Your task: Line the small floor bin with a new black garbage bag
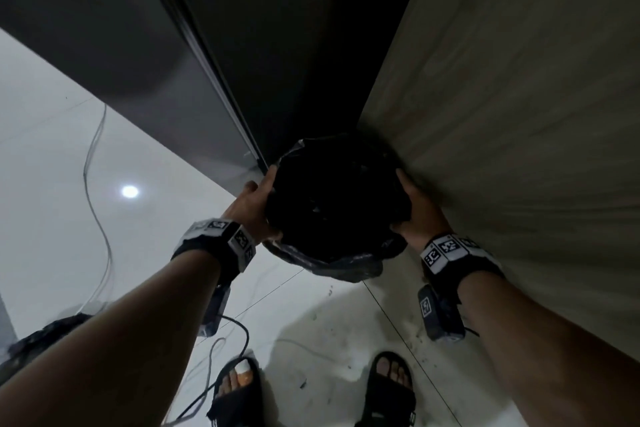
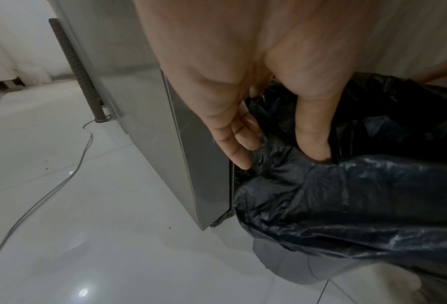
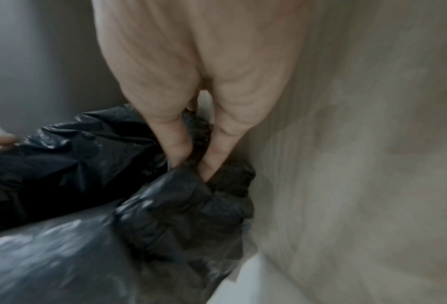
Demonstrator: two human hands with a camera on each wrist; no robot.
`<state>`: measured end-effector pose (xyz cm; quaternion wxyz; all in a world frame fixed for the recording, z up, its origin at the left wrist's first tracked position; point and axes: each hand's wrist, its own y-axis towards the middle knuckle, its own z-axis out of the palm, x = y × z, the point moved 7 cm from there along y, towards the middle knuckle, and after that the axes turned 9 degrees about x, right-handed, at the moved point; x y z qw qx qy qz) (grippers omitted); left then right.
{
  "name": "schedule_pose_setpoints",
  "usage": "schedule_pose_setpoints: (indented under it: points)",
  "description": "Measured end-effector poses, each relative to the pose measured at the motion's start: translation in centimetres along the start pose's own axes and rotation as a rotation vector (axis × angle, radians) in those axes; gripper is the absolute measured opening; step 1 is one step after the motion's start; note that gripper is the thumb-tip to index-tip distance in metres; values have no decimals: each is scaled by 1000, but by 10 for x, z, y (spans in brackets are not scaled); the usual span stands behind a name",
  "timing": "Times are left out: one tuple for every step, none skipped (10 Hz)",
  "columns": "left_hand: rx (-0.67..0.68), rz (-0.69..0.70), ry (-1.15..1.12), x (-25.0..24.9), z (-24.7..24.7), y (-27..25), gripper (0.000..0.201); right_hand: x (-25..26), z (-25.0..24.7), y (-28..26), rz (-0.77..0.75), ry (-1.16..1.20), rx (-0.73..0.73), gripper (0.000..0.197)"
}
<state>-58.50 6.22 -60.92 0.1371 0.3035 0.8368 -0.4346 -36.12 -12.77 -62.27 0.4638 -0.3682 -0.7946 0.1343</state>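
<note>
A grey cable (image 1: 93, 163) is trailing over the floor's left side. Beside the grey cabinet (image 2: 191, 164), the left hand (image 1: 254, 203) is gripping the black garbage bag (image 2: 347, 205), thumb inside the mouth, fingers (image 2: 233, 144) outside. The small floor bin (image 2: 290, 265) is standing between both hands, bag folded over its rim. The right hand (image 1: 419, 208) is pinching the opposite edge against the wooden panel (image 1: 519, 114). Both hands are equally near; the overhang probably needs pulling downward.
</note>
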Motion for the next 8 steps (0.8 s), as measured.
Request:
schedule_pose_setpoints:
  points:
    - [-10,-8,-23,-3,-3,13,119,0,-5,16,9,-62,-49,93]
    - [-4,-8,-12,-8,-3,15,113,-5,-6,17,51,-133,-62,88]
    - [6,-8,47,-11,-3,15,109,-8,-5,16,72,-158,-30,86]
    - [19,-30,114,-13,-4,13,107,-5,-6,18,111,-241,16,88]
    - [-25,-47,138,-16,-12,4,100,4,-9,11,170,-252,62,89]
    - [-46,-81,155,-26,-25,-13,92,25,-21,-3,170,-283,20,85]
    - [-50,-67,173,-48,-48,-33,88,55,-37,-17,127,-269,-3,80]
    - [-54,-65,144,-75,-74,-62,88,92,-59,-40,91,-234,-18,77]
